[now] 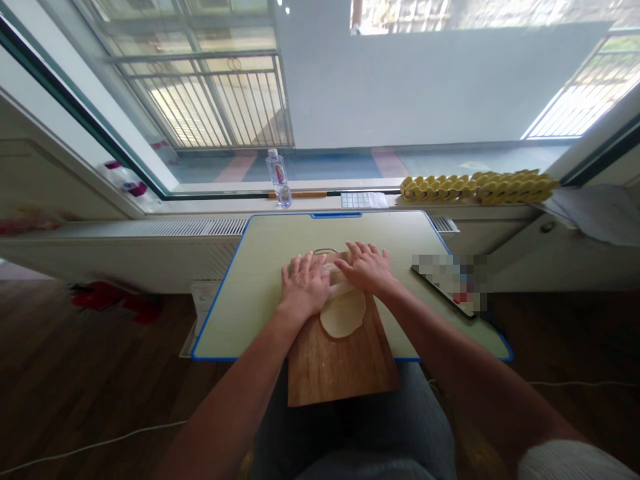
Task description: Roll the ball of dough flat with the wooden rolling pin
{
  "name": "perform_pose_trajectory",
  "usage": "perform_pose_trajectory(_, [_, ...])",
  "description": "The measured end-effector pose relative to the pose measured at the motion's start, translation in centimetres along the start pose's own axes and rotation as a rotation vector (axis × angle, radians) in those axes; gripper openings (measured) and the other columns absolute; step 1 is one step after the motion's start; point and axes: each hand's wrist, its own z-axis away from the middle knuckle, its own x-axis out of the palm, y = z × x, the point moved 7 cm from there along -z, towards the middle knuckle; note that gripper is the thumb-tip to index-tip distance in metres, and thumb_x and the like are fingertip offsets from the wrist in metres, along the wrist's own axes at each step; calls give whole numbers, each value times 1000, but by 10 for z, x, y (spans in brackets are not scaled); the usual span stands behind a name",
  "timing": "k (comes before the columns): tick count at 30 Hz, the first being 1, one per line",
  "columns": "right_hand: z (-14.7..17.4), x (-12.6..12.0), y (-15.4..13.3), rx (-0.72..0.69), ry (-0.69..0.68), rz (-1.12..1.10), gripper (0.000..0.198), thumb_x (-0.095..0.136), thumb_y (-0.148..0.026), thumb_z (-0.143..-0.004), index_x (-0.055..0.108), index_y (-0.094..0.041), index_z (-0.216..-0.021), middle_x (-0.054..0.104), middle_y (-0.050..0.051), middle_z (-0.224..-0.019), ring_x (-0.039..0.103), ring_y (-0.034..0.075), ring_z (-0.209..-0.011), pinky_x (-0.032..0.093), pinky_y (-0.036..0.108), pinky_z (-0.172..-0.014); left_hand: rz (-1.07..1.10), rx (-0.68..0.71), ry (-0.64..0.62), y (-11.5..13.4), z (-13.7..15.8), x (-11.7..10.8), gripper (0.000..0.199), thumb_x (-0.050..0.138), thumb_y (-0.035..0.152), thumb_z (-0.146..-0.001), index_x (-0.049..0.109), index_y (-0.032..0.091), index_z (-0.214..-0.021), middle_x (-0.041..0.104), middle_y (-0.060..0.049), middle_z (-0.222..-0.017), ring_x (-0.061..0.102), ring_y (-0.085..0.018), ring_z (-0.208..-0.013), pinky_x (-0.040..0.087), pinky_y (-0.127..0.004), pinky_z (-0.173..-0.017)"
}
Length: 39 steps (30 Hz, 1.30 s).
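A thin, round sheet of dough (343, 317) lies on a wooden cutting board (345, 373). Across the dough's far part runs a pale bar (341, 288) that looks like a rolling pin, its ends hidden under my hands. My left hand (306, 283) rests palm down at the bar's left end, fingers stretched out and spread. At the right end my right hand (367, 268) lies flat, fingers spread forward and thumb pointing left. A metal loop handle (325, 251) shows at the board's far edge.
The board rests on a pale folding table (240, 313) with blue edging and overhangs its front edge. A phone-like device (445, 291), partly blurred, lies at the right. On the windowsill stand a plastic bottle (279, 179) and stacked yellow trays (477, 187).
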Motion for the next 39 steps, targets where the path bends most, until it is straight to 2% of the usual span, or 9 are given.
perform_pose_trajectory(4, [22,-1,4,-1,57,24,73,35,-69,-102,41,-28,-163,42,7,-168,35,35,-152,27,63,-123,-11,28,32,12,22,-2,59,33,47,-107,43,28,-162,35,-9,-172,29,-36,-159,21,-67,-128])
perform_pose_trajectory(10, [58,-4,7,-21,118,93,66,34,-60,-105,43,-29,-162,44,7,-167,34,39,-153,26,66,-122,-3,46,84,27,53,-3,57,31,46,-108,48,29,-159,41,-7,-169,34,-37,-157,21,-71,-127])
perform_pose_trajectory(19, [70,-1,10,-39,144,124,66,34,-58,-106,46,-24,-161,44,8,-167,34,39,-153,28,63,-122,14,55,108,32,67,-1,58,28,49,-109,51,27,-157,45,-7,-167,36,-36,-156,24,-70,-126])
perform_pose_trajectory(27, [95,2,18,-22,172,110,70,29,-59,-107,44,-17,-161,40,12,-169,31,38,-155,26,63,-123,16,109,159,40,90,2,59,29,48,-109,48,24,-159,46,-8,-166,38,-34,-156,29,-68,-126])
perform_pose_trajectory(34, [124,5,25,3,184,90,70,26,-57,-109,38,-15,-164,37,11,-170,28,34,-157,25,61,-125,39,145,140,48,113,6,61,35,53,-108,44,23,-161,47,-9,-165,38,-31,-156,30,-67,-125])
perform_pose_trajectory(39, [154,7,32,7,181,87,68,27,-54,-108,38,-18,-164,38,10,-170,28,32,-158,24,62,-125,76,200,112,54,136,8,58,38,48,-107,44,24,-161,46,-8,-166,38,-30,-156,29,-63,-127])
